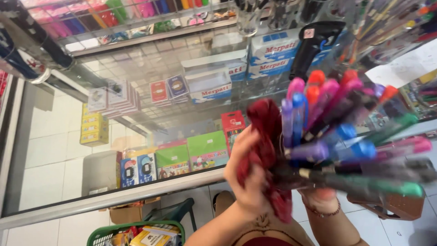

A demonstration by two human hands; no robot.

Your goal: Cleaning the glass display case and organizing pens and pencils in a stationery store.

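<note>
We hold the bundle of coloured pens (346, 136) in our right hand (324, 196), fingers closed around the barrels low on the right of the view, just above the glass bench (150, 64), while our left hand (248, 175) has its fingers wrapped around the dark red cloth (268, 141), pressed against the bundle's left side. To wipe well, we judge it best to keep the right grip firm so no pen slips out. We should also turn the bundle slowly, so the cloth meets each cap and barrel in turn.
</note>
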